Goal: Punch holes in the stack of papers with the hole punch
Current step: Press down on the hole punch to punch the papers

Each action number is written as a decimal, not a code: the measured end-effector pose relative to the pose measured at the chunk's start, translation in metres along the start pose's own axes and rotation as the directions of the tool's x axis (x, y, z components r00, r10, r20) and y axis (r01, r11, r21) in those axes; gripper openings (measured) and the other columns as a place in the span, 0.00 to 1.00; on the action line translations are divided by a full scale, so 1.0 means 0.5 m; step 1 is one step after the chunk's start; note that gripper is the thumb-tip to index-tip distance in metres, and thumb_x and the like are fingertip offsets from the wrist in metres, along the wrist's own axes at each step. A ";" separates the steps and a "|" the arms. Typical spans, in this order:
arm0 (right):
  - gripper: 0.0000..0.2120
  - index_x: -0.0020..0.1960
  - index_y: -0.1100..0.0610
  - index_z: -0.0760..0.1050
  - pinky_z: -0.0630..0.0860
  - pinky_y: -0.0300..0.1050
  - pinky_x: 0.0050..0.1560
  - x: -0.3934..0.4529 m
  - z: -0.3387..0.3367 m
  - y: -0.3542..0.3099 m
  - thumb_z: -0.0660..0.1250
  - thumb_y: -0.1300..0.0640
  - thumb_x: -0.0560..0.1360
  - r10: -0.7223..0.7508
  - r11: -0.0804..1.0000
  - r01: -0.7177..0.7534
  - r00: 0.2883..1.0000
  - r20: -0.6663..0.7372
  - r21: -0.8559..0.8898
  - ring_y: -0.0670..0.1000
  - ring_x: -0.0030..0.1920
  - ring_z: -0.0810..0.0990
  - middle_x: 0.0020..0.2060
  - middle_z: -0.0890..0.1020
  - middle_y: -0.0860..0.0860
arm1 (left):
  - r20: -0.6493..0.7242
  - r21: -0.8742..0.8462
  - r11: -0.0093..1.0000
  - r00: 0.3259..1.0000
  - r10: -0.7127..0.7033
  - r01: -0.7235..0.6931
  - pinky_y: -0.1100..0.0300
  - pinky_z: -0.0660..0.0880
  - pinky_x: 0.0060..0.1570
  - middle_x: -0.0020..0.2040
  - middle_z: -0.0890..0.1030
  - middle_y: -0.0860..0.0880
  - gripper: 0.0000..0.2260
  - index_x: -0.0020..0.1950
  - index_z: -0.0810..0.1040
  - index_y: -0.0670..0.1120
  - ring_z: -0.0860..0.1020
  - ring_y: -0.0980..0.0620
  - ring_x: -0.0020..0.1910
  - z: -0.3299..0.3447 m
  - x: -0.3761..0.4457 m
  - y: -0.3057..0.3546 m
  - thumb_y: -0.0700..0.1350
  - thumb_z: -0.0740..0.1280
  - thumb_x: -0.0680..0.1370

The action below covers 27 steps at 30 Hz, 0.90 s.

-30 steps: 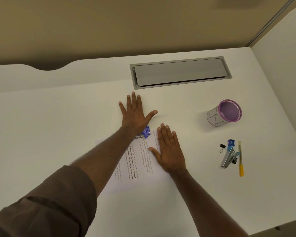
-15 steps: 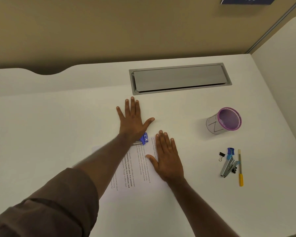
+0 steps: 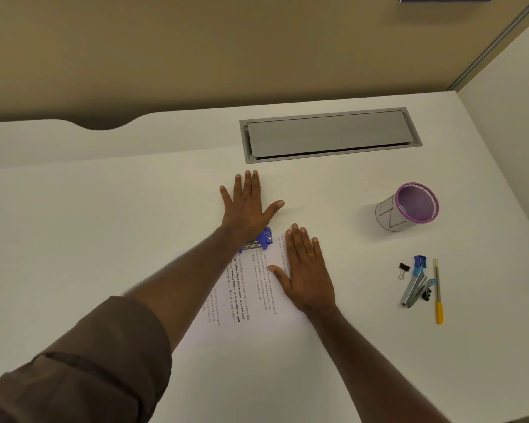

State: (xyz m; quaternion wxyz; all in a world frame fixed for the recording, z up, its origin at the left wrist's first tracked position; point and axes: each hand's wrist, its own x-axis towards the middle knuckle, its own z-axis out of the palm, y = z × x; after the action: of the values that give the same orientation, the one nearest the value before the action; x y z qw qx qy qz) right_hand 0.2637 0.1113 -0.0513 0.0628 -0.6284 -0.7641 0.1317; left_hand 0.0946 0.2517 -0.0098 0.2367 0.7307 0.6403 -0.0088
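A stack of printed papers (image 3: 251, 288) lies on the white desk (image 3: 104, 239) in front of me. A blue and metal hole punch (image 3: 261, 241) sits on the papers' far edge. My left hand (image 3: 246, 209) lies flat with fingers spread, its heel pressing on the punch and hiding most of it. My right hand (image 3: 307, 274) rests flat and open on the right part of the papers, just right of the punch.
A grey cable hatch (image 3: 329, 135) is set in the desk behind my hands. To the right stand a purple mesh cup (image 3: 409, 207), a black binder clip (image 3: 403, 268), a blue sharpener (image 3: 419, 261), a metal stapler (image 3: 414, 288) and a yellow-tipped pen (image 3: 438, 291).
The view has shifted slightly, so everything sits a little lower in the frame. Both hands keep the same flat pose on the punch and the papers.
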 end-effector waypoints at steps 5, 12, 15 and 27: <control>0.40 0.82 0.56 0.44 0.47 0.55 0.81 0.000 0.002 0.001 0.49 0.33 0.81 -0.001 1.000 0.001 1.000 -0.010 0.002 0.51 0.82 0.43 0.82 0.46 0.52 | 0.014 -0.051 0.998 1.000 0.022 -0.021 0.36 0.40 0.79 0.84 0.42 0.45 0.41 0.83 0.37 0.46 0.42 0.44 0.83 -0.025 -0.010 0.006 0.70 0.45 0.79; 0.40 0.82 0.57 0.42 0.48 0.56 0.81 -0.002 -0.005 0.001 0.48 0.33 0.81 0.001 1.000 -0.001 1.000 0.002 -0.003 0.51 0.82 0.42 0.82 0.46 0.53 | -0.167 -0.254 0.961 0.984 0.066 -0.108 0.49 0.37 0.79 0.84 0.44 0.51 0.37 0.83 0.41 0.50 0.44 0.51 0.83 -0.083 -0.108 -0.043 0.67 0.47 0.80; 0.40 0.82 0.58 0.43 0.49 0.57 0.81 -0.006 -0.020 -0.006 0.46 0.33 0.81 -0.003 1.000 0.003 1.000 0.021 -0.017 0.52 0.82 0.43 0.82 0.47 0.54 | -0.179 -0.310 0.948 0.984 0.012 -0.068 0.52 0.37 0.80 0.84 0.43 0.51 0.41 0.83 0.41 0.49 0.44 0.52 0.83 -0.073 -0.212 -0.080 0.70 0.43 0.76; 0.40 0.81 0.61 0.44 0.43 0.51 0.81 -0.035 -0.062 -0.022 0.51 0.36 0.81 -0.062 0.997 0.066 0.995 0.079 -0.049 0.54 0.82 0.44 0.82 0.47 0.56 | -0.170 -0.310 0.948 0.977 -0.131 0.073 0.53 0.36 0.81 0.83 0.39 0.53 0.37 0.81 0.36 0.49 0.39 0.56 0.82 0.065 -0.510 -0.138 0.64 0.49 0.80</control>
State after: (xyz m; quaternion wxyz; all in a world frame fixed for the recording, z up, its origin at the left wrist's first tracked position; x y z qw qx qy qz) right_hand 0.2648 0.0962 -0.0174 0.0211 -0.5994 -0.7889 0.1341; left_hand -0.0069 0.0076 0.0188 0.2829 0.6492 0.6907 0.1461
